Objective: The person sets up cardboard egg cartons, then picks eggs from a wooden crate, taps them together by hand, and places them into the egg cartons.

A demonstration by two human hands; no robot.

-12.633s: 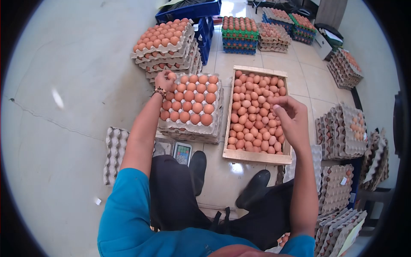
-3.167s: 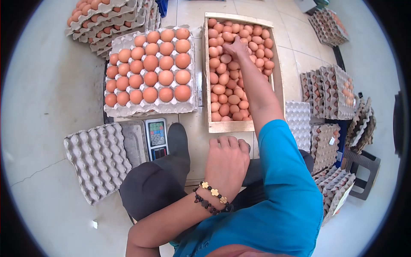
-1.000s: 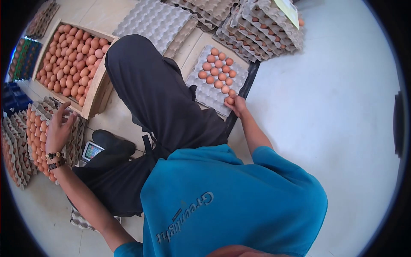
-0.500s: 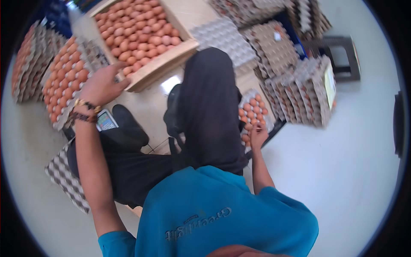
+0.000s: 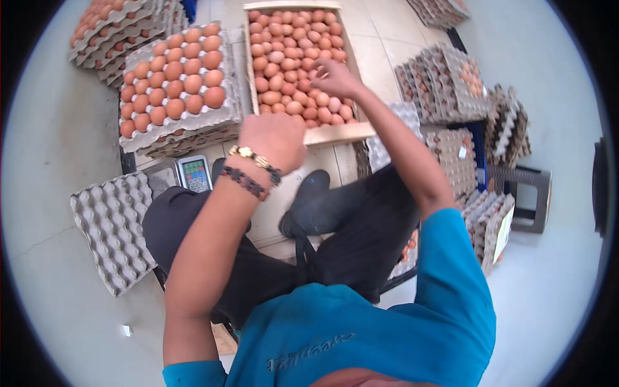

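A wooden crate (image 5: 339, 133) full of loose brown eggs (image 5: 293, 61) lies ahead of me. Over the eggs, at the crate's right side, my right hand (image 5: 336, 79) has its fingers apart and holds nothing I can see. My left hand (image 5: 274, 138), with two bracelets at the wrist, is at the crate's near left corner. It is curled like a fist, its fingertips turned down and hidden, so what it may hold does not show. Just left of it, a grey egg tray (image 5: 145, 137) filled with brown eggs tops a stack.
A digital scale (image 5: 195, 174) stands by my left knee, beside a bare egg tray (image 5: 111, 222). More egg-tray stacks (image 5: 119, 39) rise at the far left. On the right are tray stacks (image 5: 442, 84) and a dark plastic stool (image 5: 532, 200).
My right hand has left the small egg tray at my right side and come over the crate. My left hand has left the crate's edge and curled. The view has shifted left.
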